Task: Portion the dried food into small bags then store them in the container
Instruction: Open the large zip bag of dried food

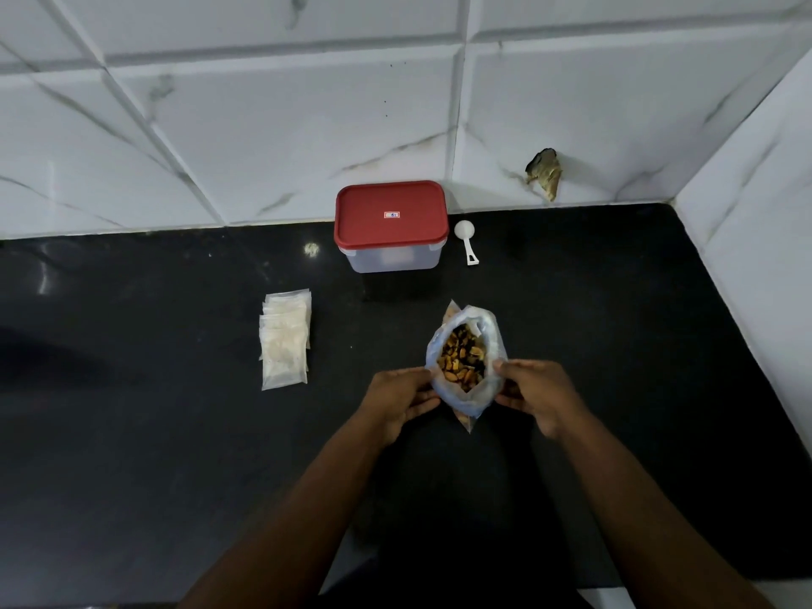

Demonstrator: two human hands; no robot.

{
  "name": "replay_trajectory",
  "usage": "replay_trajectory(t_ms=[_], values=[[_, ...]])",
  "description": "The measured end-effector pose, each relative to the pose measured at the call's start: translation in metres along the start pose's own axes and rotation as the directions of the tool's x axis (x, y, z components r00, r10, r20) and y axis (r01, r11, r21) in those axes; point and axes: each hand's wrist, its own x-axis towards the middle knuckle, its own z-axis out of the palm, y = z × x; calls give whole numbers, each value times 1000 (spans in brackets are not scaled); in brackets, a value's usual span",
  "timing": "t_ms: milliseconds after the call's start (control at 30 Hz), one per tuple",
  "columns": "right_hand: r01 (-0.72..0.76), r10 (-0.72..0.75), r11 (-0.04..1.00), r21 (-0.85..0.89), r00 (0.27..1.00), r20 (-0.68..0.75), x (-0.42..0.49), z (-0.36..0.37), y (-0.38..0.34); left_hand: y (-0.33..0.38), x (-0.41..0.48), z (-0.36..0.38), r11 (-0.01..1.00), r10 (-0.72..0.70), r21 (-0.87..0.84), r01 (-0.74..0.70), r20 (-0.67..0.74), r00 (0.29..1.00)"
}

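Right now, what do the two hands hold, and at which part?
The bag of dried food, at its open mouth: the left hand pinches the left rim, the right hand the right rim.

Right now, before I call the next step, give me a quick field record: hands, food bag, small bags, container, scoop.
left hand: pinches the left edge of the food bag mouth
right hand: pinches its right edge
food bag: held mouth-up, open, dried food visible inside
small bags: stacked flat, left of the food bag, untouched
container: behind the food bag, red lid on
scoop: white, lying right of the container
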Motion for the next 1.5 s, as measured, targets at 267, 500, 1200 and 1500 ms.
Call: replay_trajectory(t_ms=[267,500,1200,1500], values=[[-271,200,869,414,958,207,2,-4,8,1,-4,0,934,-128,-310,176,169,977],[-36,17,974,222,996,90,-6,-1,13,-18,-5,11,993,60,-99,-60,-8,998],[-281,237,871,402,959,158,-18,1,22,-39,-5,17,913,-105,-390,121,63,992],[-137,132,976,167,990,40,-15,-5,18,-22,2,7,992,-21,-125,14,-55,998]])
